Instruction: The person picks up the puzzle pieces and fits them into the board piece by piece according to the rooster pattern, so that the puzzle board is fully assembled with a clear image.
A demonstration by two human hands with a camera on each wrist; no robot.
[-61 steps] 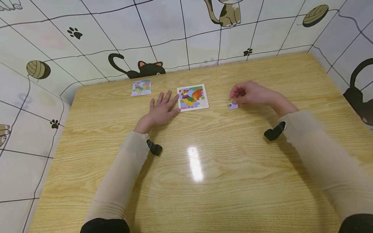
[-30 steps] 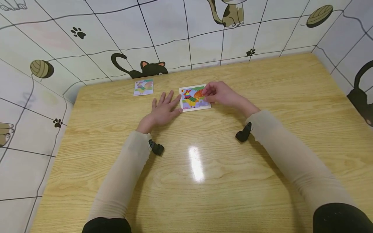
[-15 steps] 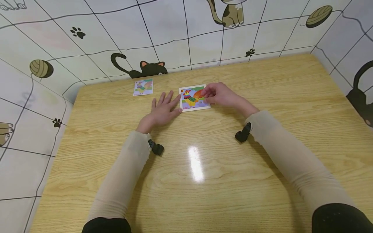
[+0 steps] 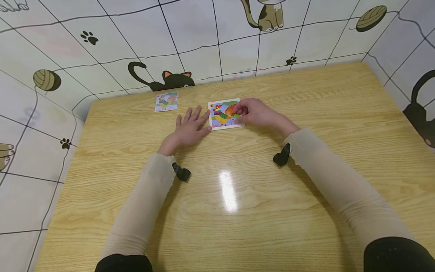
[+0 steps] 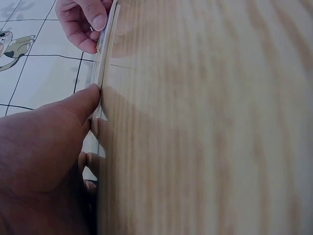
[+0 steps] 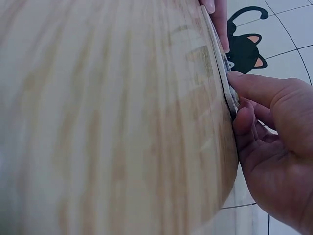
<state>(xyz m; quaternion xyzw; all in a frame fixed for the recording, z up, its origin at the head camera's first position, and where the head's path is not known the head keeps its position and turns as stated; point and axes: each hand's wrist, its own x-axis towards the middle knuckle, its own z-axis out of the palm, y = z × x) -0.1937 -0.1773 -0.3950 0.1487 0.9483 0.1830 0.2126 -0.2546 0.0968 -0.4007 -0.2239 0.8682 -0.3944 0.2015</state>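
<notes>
A square jigsaw puzzle [image 4: 222, 114] in a white frame shows a colourful rooster and lies flat on the wooden table. My left hand [image 4: 189, 131] is spread flat to its left, with the thumb and index fingertip at the frame's left edge. Over the puzzle's right side bends my right hand [image 4: 255, 112]; its curled thumb and fingers are on a puzzle piece at the lower right of the picture, and they mostly cover that piece. The right wrist view shows the right thumb [image 6: 254, 87] low on the board's surface, close to the frame's edge.
A paper card [image 4: 166, 102] with the same rooster picture, paler, lies behind the left hand near the wall. Tiled wall covering with cartoon cats [image 4: 172, 81] borders the table [image 4: 210, 226] at the back and sides.
The right hand has carried a puzzle piece leftward from the bare table onto the puzzle's right side, then shifted slightly down there. The left hand stays at the frame.
</notes>
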